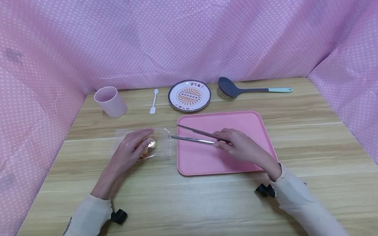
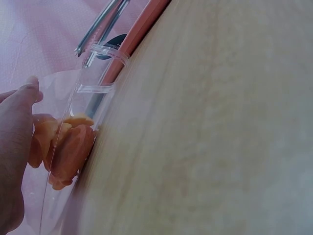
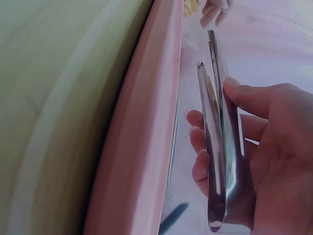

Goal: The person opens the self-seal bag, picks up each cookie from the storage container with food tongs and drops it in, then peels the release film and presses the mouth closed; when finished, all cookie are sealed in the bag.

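A clear plastic bag point(image 1: 163, 143) with orange and pale yellow pieces point(image 2: 72, 152) inside lies left of the pink tray point(image 1: 194, 163); their exact kind cannot be told. My left hand point(image 1: 130, 150) is over the bag, its curved fingers and thumb holding the film. In my right hand point(image 1: 240, 144) are metal tongs point(image 1: 196, 140), gripped between thumb and fingers above the tray. Their arms stand apart, with the toothed tips pointing left toward the bag's strip-edged end. In the right wrist view the thumb presses one arm of the tongs point(image 3: 215, 161) while fingers curl against the other.
Along the table's back edge stand a pink cup point(image 1: 114, 105), a small white spoon point(image 1: 154, 101), a round patterned plate point(image 1: 174, 97) and a dark slotted skimmer point(image 1: 228, 87) with a mint handle. Dotted pink cloth point(image 1: 185, 33) hangs behind and at both sides.
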Tool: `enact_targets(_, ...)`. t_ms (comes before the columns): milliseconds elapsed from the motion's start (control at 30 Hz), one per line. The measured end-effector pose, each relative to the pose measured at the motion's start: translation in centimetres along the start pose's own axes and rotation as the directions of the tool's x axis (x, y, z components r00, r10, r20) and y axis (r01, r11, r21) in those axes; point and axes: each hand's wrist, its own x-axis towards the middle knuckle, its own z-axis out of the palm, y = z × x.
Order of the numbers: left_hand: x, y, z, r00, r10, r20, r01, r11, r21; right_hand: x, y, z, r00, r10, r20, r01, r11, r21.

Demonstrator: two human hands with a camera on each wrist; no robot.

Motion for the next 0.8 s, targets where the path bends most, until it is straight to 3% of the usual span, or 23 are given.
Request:
enact_targets(400, 0.1, -0.1, 0.0, 1.0, 0.007, -0.004, -0.007, 1.0, -0.002, -4.0, 2.4, -2.4, 0.989, 0.071, -0.126, -0.073, 0.997, -0.011)
enact_targets(800, -0.1, -0.2, 0.0, 1.0, 0.017, -0.015, -0.018, 1.0, -0.01, -8.3, 4.5, -3.9, 0.945, 0.163, -0.285, -0.186, 0.981, -0.054)
